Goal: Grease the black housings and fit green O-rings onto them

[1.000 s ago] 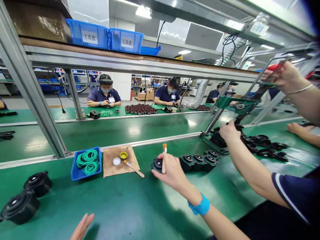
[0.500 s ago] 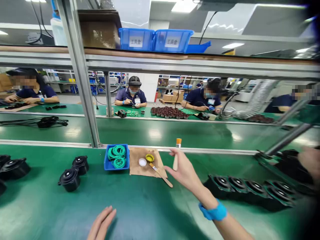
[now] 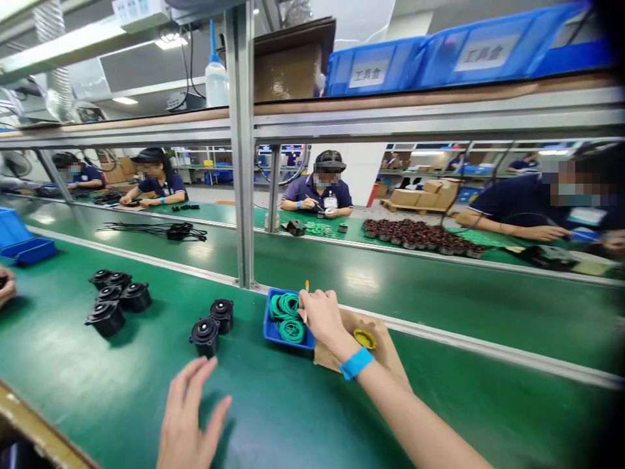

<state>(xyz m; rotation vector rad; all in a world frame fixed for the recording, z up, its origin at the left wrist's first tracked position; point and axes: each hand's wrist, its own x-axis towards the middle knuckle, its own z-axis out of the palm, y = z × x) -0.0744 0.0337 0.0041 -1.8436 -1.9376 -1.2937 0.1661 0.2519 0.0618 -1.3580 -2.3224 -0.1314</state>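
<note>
My right hand (image 3: 322,316), with a blue wristband, is closed round a small wooden brush (image 3: 306,286) whose tip sticks up above the fingers. It hovers over the right edge of a small blue tray (image 3: 273,332) filled with green rubber rings (image 3: 288,316). Just right of it a yellow cap (image 3: 364,338) rests on a brown paper sheet (image 3: 385,352). My left hand (image 3: 188,417) lies open, fingers spread, above the green belt, a little short of two black round parts (image 3: 213,326).
A cluster of several black round parts (image 3: 113,298) lies farther left on the belt (image 3: 273,404). A metal frame post (image 3: 243,143) stands behind the tray. Another person's hand (image 3: 6,286) shows at the left edge. Seated workers face me across the far belts.
The view swung left. My right hand carried the brush left from over the paper to over the blue tray. My left hand reached forward toward the two black parts.
</note>
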